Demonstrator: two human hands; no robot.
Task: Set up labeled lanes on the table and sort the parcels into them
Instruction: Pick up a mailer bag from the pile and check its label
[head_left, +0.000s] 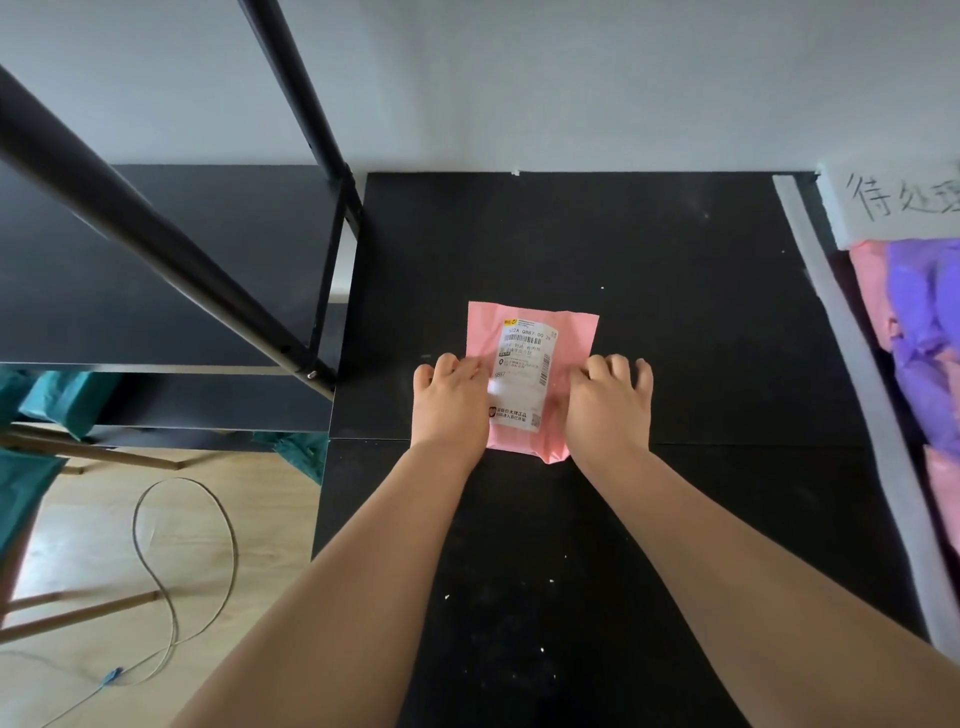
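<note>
- Evidently the pink parcel (574, 338) lay flat on the table (675, 249), label (525, 358) up.
- The left hand (449, 400) and right hand (608, 400) rested slack-fingered on its side edges.
- Seemingly light, soft, slick; best pinched at an edge.

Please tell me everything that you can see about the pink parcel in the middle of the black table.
The pink plastic mailer bag lies flat on the black table, slightly wrinkled, with its near right corner crumpled. A white shipping label with barcodes and printed text faces up on it. The left hand lies over its left edge and part of the label, the right hand over its right edge, fingers bent; whether they grip or only press is unclear.
</note>
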